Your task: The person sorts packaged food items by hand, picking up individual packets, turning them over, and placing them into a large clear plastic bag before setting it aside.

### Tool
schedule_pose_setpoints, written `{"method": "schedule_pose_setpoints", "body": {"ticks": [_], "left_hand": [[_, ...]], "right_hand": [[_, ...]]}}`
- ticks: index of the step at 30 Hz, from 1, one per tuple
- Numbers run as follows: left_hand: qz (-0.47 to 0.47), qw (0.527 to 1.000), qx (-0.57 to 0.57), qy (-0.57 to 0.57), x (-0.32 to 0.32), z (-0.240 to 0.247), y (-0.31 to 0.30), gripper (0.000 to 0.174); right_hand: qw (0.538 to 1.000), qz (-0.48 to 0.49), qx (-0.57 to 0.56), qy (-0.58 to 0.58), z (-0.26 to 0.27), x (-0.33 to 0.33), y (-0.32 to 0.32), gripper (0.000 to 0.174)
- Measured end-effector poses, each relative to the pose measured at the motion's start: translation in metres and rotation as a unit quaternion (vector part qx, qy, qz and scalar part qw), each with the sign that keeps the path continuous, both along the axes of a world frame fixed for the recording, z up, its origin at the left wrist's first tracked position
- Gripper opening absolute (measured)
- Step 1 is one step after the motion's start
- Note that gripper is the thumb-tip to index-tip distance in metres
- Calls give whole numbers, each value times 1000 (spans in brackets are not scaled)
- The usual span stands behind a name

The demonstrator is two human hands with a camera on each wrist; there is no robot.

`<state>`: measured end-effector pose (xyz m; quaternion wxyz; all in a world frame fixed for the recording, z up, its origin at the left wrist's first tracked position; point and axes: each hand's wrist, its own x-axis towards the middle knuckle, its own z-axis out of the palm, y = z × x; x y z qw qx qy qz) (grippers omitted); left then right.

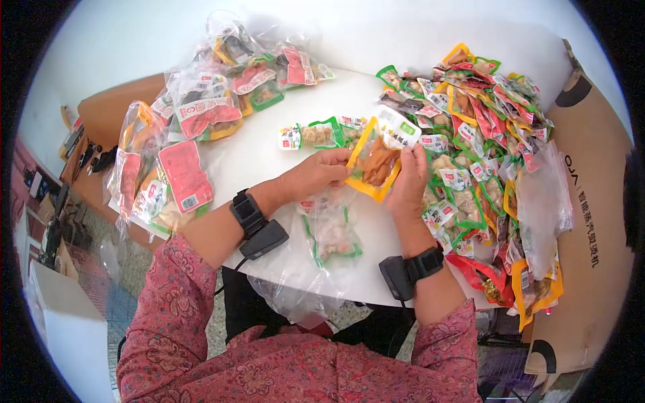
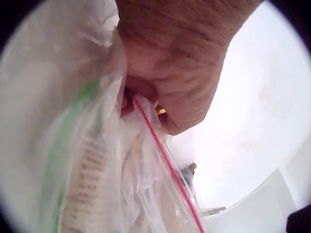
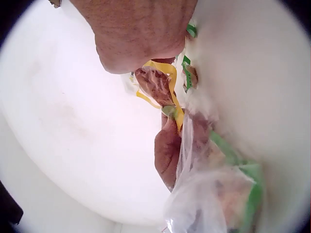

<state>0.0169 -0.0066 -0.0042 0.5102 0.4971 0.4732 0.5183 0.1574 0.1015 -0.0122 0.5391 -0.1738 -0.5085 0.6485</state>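
Yellow trim runs round the food pack (image 1: 376, 168) that you hold up over the middle of the white counter (image 1: 252, 158). Your left hand (image 1: 316, 176) pinches its left side, with the thumb and fingers close together. Your right hand (image 1: 407, 188) grips its right side, with the thumb on the front.

Just below your hands, a clear bag (image 1: 295, 295) hangs over the front edge. A green-trimmed pack (image 1: 334, 235) is in its top part, and the yellow one is outside it.

By the left edge and up to the far left corner, you have filled clear bags (image 1: 209, 107) in a heap. Along the right edge there is a big pile of loose packs (image 1: 463, 181), not in bags like those. A few small packs (image 1: 316, 136) lie in a row behind your hands.
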Motion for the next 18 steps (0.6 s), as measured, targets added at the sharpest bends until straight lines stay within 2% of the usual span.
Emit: {"method": "schedule_pose_setpoints", "body": {"ticks": [2,4,5,6,8,9,11,12,14,18], "left_hand": [[-11,1000,-13,-4,-7,-7,2,16],[13,1000,-23,-18,-3,-2,1,11],[35,998,-31,-32,-2,1,0,12],[37,998,-32,-30,-1,3,-1,12],[32,980,-31,-195,-2,6,-2,14],[34,980,-32,-194,-5,6,-2,14],[-32,978,-32,-205,-12,4,-2,17],[-32,978,-33,-204,-14,4,-2,17],[-107,977,-50,-178,-15,5,-4,21],[-73,987,-94,-109,-4,10,-5,25]], "right_hand": [[1000,-9,0,-6,8,4,-3,15],[997,60,-41,9,15,8,-7,23],[996,92,-11,9,18,7,-11,31],[996,93,-12,10,19,6,-13,31],[968,211,-91,98,19,5,-15,39],[968,212,-93,100,19,5,-14,39],[935,305,-119,135,19,8,-9,46],[935,305,-120,136,18,9,-6,46],[910,360,-137,156,12,9,0,43],[940,317,-67,106,5,10,3,34]]}}
